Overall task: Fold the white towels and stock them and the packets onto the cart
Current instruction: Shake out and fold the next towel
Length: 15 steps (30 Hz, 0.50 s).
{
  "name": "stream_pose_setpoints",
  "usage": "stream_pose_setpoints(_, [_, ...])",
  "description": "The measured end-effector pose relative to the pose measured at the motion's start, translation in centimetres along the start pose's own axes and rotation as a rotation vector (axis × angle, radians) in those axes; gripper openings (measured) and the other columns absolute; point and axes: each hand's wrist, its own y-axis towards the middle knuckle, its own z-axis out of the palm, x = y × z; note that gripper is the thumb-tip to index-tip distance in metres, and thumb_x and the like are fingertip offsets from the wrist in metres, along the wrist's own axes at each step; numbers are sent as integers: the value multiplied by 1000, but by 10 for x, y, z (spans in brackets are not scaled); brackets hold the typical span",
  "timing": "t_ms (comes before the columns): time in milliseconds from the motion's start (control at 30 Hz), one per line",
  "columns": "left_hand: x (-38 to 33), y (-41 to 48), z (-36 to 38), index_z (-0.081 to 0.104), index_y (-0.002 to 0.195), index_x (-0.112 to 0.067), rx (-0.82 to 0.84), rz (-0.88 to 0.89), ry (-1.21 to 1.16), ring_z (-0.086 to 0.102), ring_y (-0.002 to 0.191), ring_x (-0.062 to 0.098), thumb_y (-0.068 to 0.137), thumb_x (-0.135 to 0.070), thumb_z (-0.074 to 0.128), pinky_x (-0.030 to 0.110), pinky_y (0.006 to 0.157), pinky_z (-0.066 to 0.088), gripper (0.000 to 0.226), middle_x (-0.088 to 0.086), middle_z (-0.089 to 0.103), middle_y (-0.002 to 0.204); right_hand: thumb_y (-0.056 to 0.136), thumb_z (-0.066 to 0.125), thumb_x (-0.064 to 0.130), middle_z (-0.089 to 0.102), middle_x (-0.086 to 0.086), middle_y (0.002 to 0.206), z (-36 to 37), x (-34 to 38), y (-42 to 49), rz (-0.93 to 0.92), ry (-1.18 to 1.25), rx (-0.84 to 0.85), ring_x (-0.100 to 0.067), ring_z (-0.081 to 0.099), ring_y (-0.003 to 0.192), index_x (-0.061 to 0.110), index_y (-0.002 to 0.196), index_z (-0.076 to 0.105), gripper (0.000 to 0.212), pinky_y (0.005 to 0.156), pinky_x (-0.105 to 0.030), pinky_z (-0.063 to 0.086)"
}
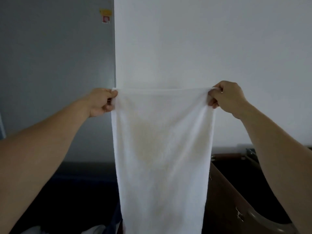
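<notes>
A person holds a white terry-cloth towel (162, 149) up at arm's length, ctr of frame, w/ both bare forearms reaching in from the lower corners. The left hand (101, 103), mid-left of frame, pinches the towel's top left corner, its fingers (110, 105) curled tight on the cloth. The right hand (228, 98), mid-right, grips the opposite top corner the same way, fingers (213, 103) clenched round a bunched bit of hem. Btwn the two hands the top edge runs taut & nearly level. Below it the towel hangs straight down, narrowing slightly toward the btm edge of frame, where its lower end is cut off from view. A faint yellowish patch shows on the cloth around its middle.

Behind, a plain white wall (211, 39) fills the upper ctr & right. A grey panel (55, 65) takes the upper left, w/ a small yellow-and-red sticker (106, 16) near its top right corner. Lower right, partly behind the right forearm, stands a brown panelled unit (226, 200) w/ a dark open top & a curved grey metal handle (263, 220). Lower left is a dark blue surface (76, 183). A scrap of white fabric (94, 229) peeks in at the btm edge, just left of the towel.
</notes>
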Motion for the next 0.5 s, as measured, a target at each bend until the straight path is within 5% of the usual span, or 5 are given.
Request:
stream_pose_setpoints(133, [1, -4, 6, 49, 76, -12, -91, 55, -35, 40, 41, 4, 103, -10, 49, 15, 33, 32, 27, 3, 39, 68, 90, 54, 10, 71, -7, 69, 3, 1, -1, -22, -31, 41, -17, 64, 58, 10, 89, 64, 10, 58, -26, 48])
stream_pose_setpoints(300, [4, -22, 33, 56, 83, -7, -151, 90, -187, 66, 57, 12, 102, -7, 47, 33, 50, 59, 22, 0, 66, 62, 90, 52, 12, 69, -8, 69, 10, -6, 0, -36, -59, 11, -23, 59, 67, 10, 81, 63, 15, 63, -32, 48])
stream_pose_setpoints(500, [17, -18, 41, 51, 72, -12, -303, 59, -244, 51, 58, 19, 95, -1, 43, 23, 41, 39, 26, 4, 49, 68, 85, 56, 18, 68, -12, 64, 15, -13, -7, -20, -24, 51, -23, 55, 58, 2, 78, 60, 18, 57, -30, 44])
